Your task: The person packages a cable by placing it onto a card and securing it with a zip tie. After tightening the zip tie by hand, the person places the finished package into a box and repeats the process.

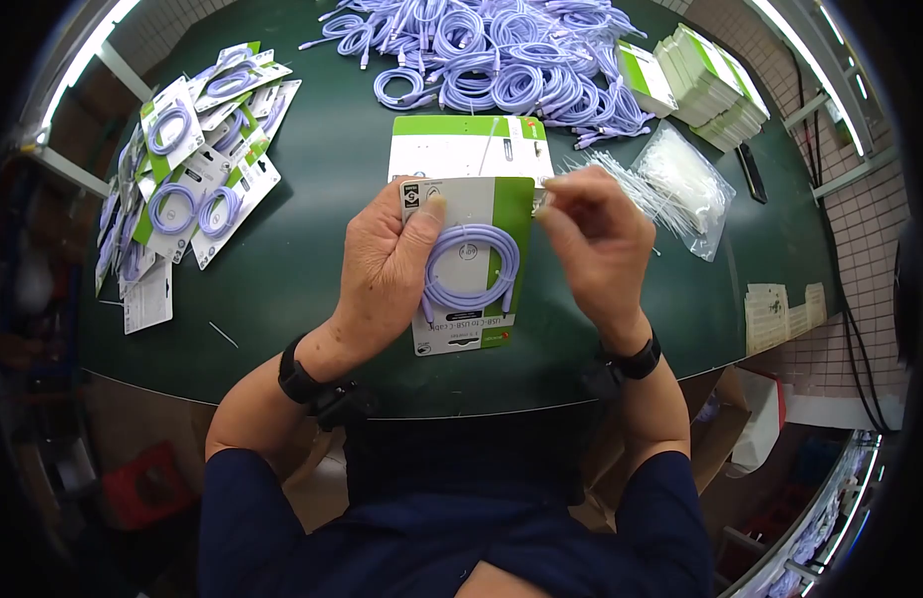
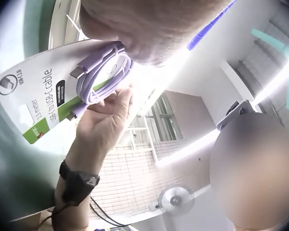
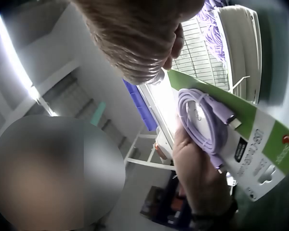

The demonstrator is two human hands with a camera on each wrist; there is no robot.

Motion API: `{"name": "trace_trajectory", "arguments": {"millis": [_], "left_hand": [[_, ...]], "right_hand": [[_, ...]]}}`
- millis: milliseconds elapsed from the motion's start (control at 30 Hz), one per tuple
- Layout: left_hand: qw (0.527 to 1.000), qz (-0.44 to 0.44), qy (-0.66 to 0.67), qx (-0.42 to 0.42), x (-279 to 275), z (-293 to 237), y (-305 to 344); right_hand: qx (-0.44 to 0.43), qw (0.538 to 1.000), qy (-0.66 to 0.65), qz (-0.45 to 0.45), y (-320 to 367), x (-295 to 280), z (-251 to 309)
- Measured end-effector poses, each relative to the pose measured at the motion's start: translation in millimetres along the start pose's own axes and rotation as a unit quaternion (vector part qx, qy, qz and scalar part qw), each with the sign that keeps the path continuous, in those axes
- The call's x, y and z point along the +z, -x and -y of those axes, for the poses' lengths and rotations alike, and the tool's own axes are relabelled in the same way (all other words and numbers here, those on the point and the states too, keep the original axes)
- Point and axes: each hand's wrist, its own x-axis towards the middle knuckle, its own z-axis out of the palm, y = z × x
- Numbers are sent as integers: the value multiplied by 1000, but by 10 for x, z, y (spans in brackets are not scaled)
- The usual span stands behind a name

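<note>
My left hand grips a white and green retail card by its left edge, thumb across the front. On the card sits a coiled lilac USB-C cable, bound by thin white ties; the print reads upside down in the head view. My right hand is at the card's right edge, thumb and forefinger pinched together on a small pale piece, mostly hidden by the fingertips. Just behind the held card lies a stack of cards with one white tie lying on top.
Many coiled lilac cables are heaped at the back. Finished-looking carded cables pile up at left. Bundled cards stand at back right, near loose white ties, a clear plastic bag and a black object.
</note>
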Motion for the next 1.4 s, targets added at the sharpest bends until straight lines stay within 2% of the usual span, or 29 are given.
{"name": "trace_trajectory", "arguments": {"millis": [33, 67, 167, 300, 433, 567, 633, 667, 767, 833, 1000, 1133, 1233, 1400], "left_hand": [[1000, 1, 8, -10, -20, 22, -18], [1000, 1, 16, -20, -38, 38, -32], [999, -7, 36, -36, -32, 59, -35], [996, -12, 69, -56, -4, 111, -33], [995, -4, 83, -51, -2, 174, -22], [997, 2, 66, -35, 3, 87, -15], [1000, 2, 7, -19, -37, 123, -24], [999, -2, -48, 17, -32, 77, -18], [991, 37, -95, 89, -52, 87, 2], [995, 60, -25, 78, -41, 74, 15], [997, 7, 11, 73, -46, 127, -12], [1000, 2, 20, 25, -151, 117, -50], [999, -10, 35, 21, -171, 152, -80], [998, -17, 46, 41, -174, 114, -83]], "right_hand": [[-122, 987, 108, 4, 1, 7, 6], [-125, 986, 107, 9, -14, 31, 22], [-300, 923, 226, 82, -43, 149, 77], [-304, 900, 295, 106, 19, 247, 30], [-293, 900, 307, 100, 53, 277, 22], [-317, 892, 308, 91, -15, 293, 81], [-321, 885, 327, 83, 13, 310, 112], [-315, 888, 327, 78, 39, 292, 93], [-291, 902, 313, 59, 45, 246, 66], [-280, 904, 318, 61, 57, 218, 52], [-268, 912, 299, 80, 103, 230, 70], [-283, 904, 306, 95, 151, 248, 101], [-246, 940, 217, 92, 214, 217, 20], [-226, 955, 145, 126, 253, 288, 24]]}}
